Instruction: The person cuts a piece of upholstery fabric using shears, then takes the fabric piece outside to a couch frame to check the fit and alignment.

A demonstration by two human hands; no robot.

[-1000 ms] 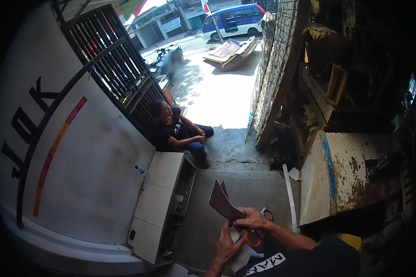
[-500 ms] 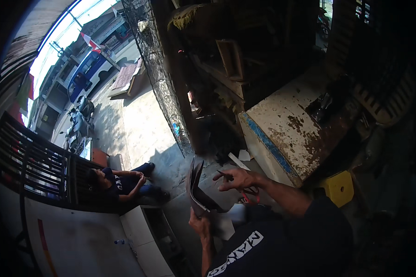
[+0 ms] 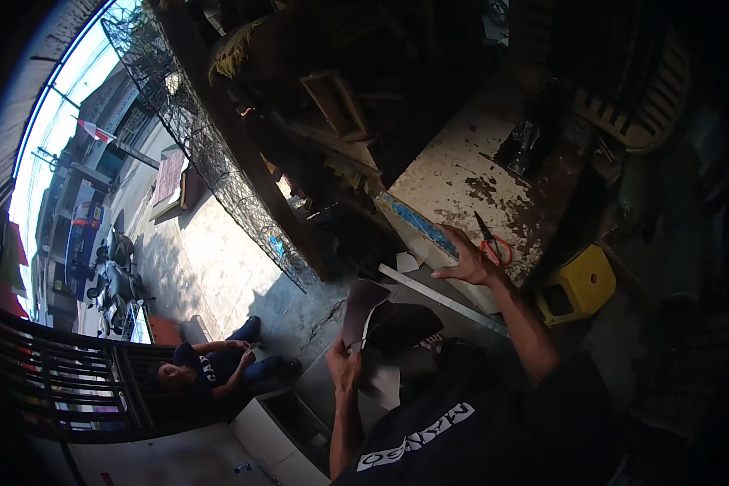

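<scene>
Item 1: dark, curved sheet of stiff leather-like material (image 3: pixel 378 320), folded open like a booklet with a pale inner edge. I log it in front of the chest, low centre of the head view, above a white cabinet on the floor.

Item 2: left hand (image 3: pixel 344 366). Its grip is closed on the lower edge of the sheet, thumb on top. It held the sheet half a second ago as well.

Item 3: right hand (image 3: pixel 467 261). Half a second ago it lay on the sheet's upper edge; I now record it off the sheet, stretched out over the near edge of the desk, fingers spread wide and holding nothing.

Item 4: red-handled scissors (image 3: pixel 489 240), lying on the desk just beyond the right fingertips, not touched.

Item 5: white, rust-stained desk (image 3: pixel 462 174) with a blue strip along its near edge. A dark tool sits at its far side; kind not legible.

Item 6: yellow plastic stool (image 3: pixel 579 285), on the floor just right of the desk.

Item 7: a seated person in dark clothes (image 3: pixel 211 368), on the floor at lower left, well apart.

Judgement: the work has passed from two-handed holding to a one-handed hold plus a reach toward the scissors.
</scene>
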